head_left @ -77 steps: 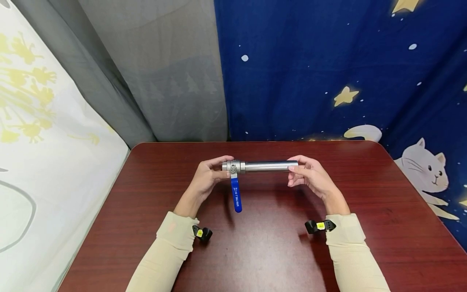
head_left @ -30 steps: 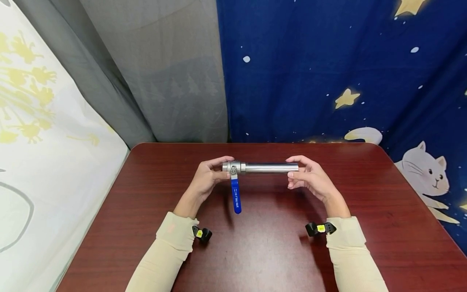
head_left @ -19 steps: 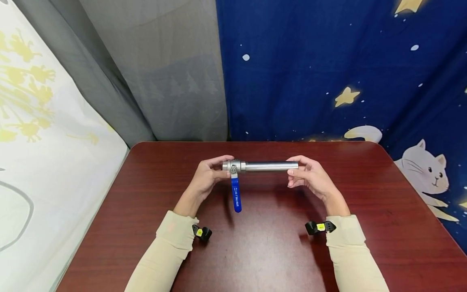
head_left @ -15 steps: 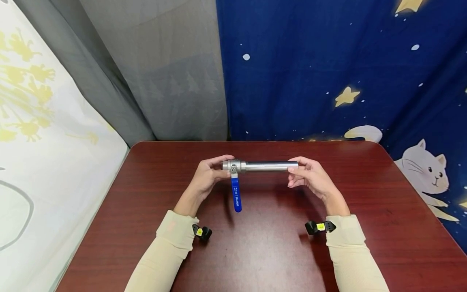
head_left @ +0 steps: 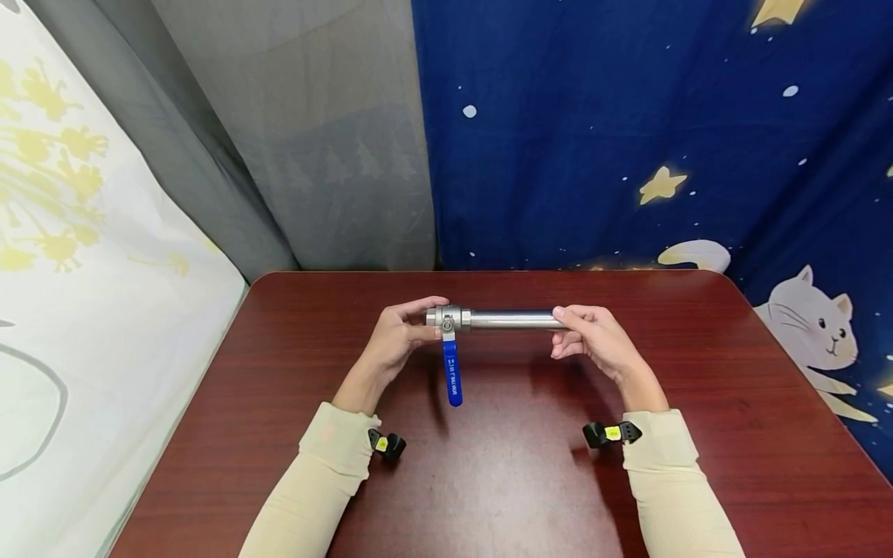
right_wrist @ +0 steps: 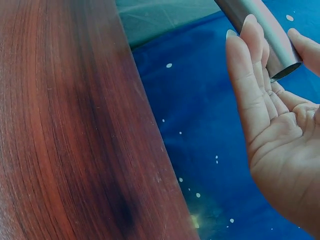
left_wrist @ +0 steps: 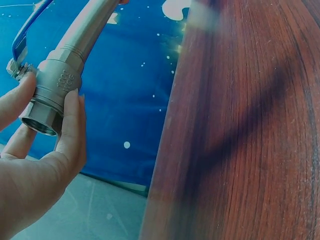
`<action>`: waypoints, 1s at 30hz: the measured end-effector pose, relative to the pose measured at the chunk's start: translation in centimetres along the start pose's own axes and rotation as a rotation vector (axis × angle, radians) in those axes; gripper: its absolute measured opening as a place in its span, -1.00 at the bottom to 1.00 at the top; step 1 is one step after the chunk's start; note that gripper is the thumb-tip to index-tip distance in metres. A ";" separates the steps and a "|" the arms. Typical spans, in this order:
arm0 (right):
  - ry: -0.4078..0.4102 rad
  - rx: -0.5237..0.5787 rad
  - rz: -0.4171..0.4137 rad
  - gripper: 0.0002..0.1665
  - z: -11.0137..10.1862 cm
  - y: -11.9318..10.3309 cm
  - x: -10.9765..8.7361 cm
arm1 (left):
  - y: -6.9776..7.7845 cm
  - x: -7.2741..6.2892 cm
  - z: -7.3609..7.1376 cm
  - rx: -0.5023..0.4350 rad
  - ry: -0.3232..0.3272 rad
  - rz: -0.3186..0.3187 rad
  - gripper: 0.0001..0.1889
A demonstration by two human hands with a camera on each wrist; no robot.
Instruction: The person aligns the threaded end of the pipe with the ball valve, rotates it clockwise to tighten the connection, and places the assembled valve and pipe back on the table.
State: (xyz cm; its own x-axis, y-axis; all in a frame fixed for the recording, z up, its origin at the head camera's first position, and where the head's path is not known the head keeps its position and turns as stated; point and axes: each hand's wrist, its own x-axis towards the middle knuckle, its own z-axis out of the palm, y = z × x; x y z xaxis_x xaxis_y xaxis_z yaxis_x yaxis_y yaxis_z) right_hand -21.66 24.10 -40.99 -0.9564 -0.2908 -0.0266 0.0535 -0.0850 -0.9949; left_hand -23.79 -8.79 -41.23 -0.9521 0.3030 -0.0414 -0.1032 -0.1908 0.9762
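Note:
A steel ball valve (head_left: pixel 449 316) is held up over the table by my left hand (head_left: pixel 392 338), thumb in front and fingers behind its body. Its blue lever handle (head_left: pixel 453 373) points toward me. In the left wrist view the valve's open hexagonal end (left_wrist: pixel 42 120) sits between thumb and fingers. From the valve's right side a smooth metal pipe (head_left: pixel 512 319) runs level to my right hand (head_left: pixel 601 341). That hand pinches the pipe's far end, thumb across its upper side. The right wrist view shows the hollow pipe end (right_wrist: pixel 285 70), with fingers along one side and thumb opposite.
Below lies a reddish-brown wooden table (head_left: pixel 488 465) with rounded far corners. Behind it hang a grey curtain (head_left: pixel 335 155) and a blue starry curtain (head_left: pixel 544 139). A white patterned cloth (head_left: pixel 105 349) borders the left. Black wrist cameras (head_left: pixel 386 446) stick out inward from both cuffs.
My right thumb slides down the pipe's front, back up, and now lies higher, over its top side; the right index finger has shifted back behind it. The left hand and valve stay in place.

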 end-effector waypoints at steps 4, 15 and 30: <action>0.020 -0.001 0.008 -0.73 -0.1 -0.1 0.0 | 0.1 0.0 0.1 -0.007 -0.001 0.003 -0.47; -0.060 0.078 -0.039 -0.52 -0.5 0.1 -0.2 | 0.3 -0.1 0.2 0.008 0.007 0.004 -0.49; -0.119 0.076 -0.084 -0.64 -0.5 0.1 -0.2 | 0.0 -0.1 0.0 0.010 0.010 -0.003 -0.49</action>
State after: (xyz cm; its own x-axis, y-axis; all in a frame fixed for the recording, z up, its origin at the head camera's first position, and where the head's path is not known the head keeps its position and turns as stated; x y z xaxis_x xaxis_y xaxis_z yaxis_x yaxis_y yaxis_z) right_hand -21.55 24.61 -41.11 -0.9181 -0.3897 0.0726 0.0005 -0.1842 -0.9829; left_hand -23.71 -8.82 -41.22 -0.9547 0.2941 -0.0461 -0.1029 -0.1806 0.9782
